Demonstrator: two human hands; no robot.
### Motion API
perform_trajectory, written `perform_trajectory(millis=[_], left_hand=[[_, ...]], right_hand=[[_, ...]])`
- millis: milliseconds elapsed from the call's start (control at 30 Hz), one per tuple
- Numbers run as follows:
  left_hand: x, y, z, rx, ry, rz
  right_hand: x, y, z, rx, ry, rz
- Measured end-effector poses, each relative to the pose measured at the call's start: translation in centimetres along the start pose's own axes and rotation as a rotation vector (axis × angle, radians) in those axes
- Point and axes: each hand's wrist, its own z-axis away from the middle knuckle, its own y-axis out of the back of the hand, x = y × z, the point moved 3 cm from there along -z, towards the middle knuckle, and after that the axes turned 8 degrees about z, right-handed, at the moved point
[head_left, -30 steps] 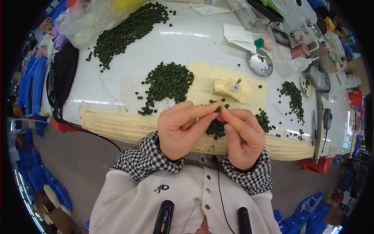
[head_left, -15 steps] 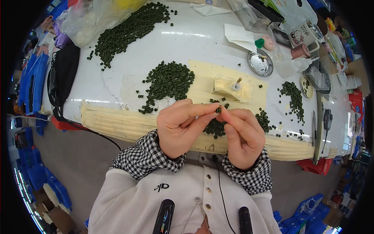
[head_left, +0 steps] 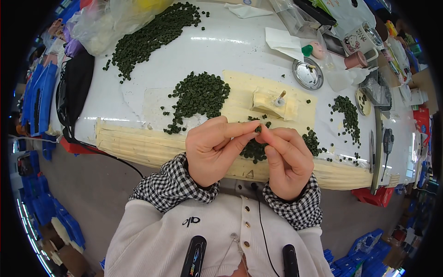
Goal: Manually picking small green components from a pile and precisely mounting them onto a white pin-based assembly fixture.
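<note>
Between my fingertips is a small dark green round part (head_left: 258, 129). My left hand (head_left: 213, 147) pinches it from the left with thumb and index finger. My right hand (head_left: 290, 161) meets it from the right, its fingertips closed against the same part. Both hands are held over the table's front edge, above a little heap of green parts (head_left: 253, 152) that they partly hide. Left of them lies a bigger heap of the same parts (head_left: 201, 96). Just beyond the fingers stands a tape-wrapped block (head_left: 270, 105) with a thin upright pin (head_left: 281, 98).
A long green pile (head_left: 152, 37) lies at the far left beside plastic bags (head_left: 104, 30). To the right are another scattering of parts (head_left: 346, 113), a round metal dish (head_left: 308, 74), a white mug (head_left: 360, 40) and tweezers (head_left: 372, 150). Yellowish tape (head_left: 134, 141) covers the front edge.
</note>
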Motion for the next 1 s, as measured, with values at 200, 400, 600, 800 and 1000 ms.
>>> perform_trajectory(millis=[200, 400, 600, 800, 1000], left_hand=[[0.1, -0.2, 0.0, -0.020, -0.003, -0.040], [-0.3, -0.5, -0.4, -0.180, 0.067, -0.192], [-1.0, -0.4, -0.4, -0.235, 0.045, -0.334], [-0.6, 0.4, -0.8, -0.207, 0.323, -0.087], [-2.1, 1.4, -0.4, 0.188, 0.805, 1.502]], right_hand=[[0.0, 0.3, 0.2, 0.005, -0.011, 0.015], [0.8, 4.7, 0.1, 0.271, -0.135, 0.397], [2.8, 6.8, 0.7, 0.183, -0.104, 0.869], [3.4, 6.5, 0.4, 0.120, -0.074, 0.994], [3.2, 6.0, 0.0, 0.064, -0.033, 1.088]])
